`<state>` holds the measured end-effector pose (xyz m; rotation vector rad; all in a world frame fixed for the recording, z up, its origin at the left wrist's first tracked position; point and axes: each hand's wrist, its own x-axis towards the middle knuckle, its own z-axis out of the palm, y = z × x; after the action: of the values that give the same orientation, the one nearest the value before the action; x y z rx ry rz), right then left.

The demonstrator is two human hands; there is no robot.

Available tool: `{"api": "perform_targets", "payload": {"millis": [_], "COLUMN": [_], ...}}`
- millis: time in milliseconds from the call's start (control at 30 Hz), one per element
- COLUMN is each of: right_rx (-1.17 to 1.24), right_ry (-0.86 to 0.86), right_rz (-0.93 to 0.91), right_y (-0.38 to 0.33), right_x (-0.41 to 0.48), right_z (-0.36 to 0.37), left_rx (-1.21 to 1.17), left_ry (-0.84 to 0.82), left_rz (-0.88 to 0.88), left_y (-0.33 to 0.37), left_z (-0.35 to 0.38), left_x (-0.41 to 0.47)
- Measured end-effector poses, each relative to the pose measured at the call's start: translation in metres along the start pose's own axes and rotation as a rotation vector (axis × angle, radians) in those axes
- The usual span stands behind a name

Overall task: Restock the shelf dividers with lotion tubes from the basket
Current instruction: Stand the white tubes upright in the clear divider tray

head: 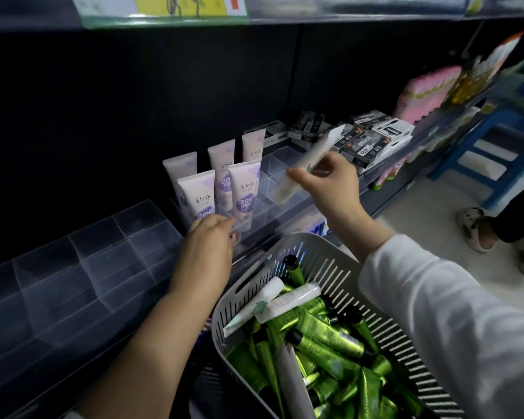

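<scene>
My right hand (325, 182) grips a white lotion tube (307, 160), blurred and tilted, above the clear shelf dividers (273, 167). Several lilac tubes (224, 173) stand upright in the dividers' left compartments. My left hand (208, 252) rests at the dividers' front edge just below the nearest lilac tube, fingers curled; whether it holds anything is hidden. The grey slotted basket (330, 267) sits below, holding several green tubes (330, 340) and two white tubes (285, 300).
A second clear divider set (73, 267) stretches along the shelf to the left. Black boxed goods (366, 140) and pink packs (427, 89) lie to the right. A blue stool (478, 146) and another person's feet (478, 225) are on the floor at right.
</scene>
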<state>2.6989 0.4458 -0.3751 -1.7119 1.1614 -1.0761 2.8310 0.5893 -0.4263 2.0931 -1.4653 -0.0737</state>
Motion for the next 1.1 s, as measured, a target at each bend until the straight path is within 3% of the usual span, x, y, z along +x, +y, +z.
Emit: {"api": "perform_targets", "payload": {"millis": [133,400,1100], "right_rx": [-0.126,-0.356,-0.348], "right_ry": [0.073,-0.024,-0.136], "right_rz": [-0.05,-0.071,-0.085], "right_y": [0.006,0.04,0.051], "right_x": [0.031,0.044,0.03], "right_z": [0.025,0.063,0.058], "left_rx": [0.134,0.132,0.147], "left_ry": [-0.046,-0.1,-0.081], "left_rz": [-0.047,-0.104,-0.123], "left_y": [-0.01,-0.009,-0.006], "left_z": [0.002,-0.003,-0.007], "left_x": [0.006,0.007,0.005]}}
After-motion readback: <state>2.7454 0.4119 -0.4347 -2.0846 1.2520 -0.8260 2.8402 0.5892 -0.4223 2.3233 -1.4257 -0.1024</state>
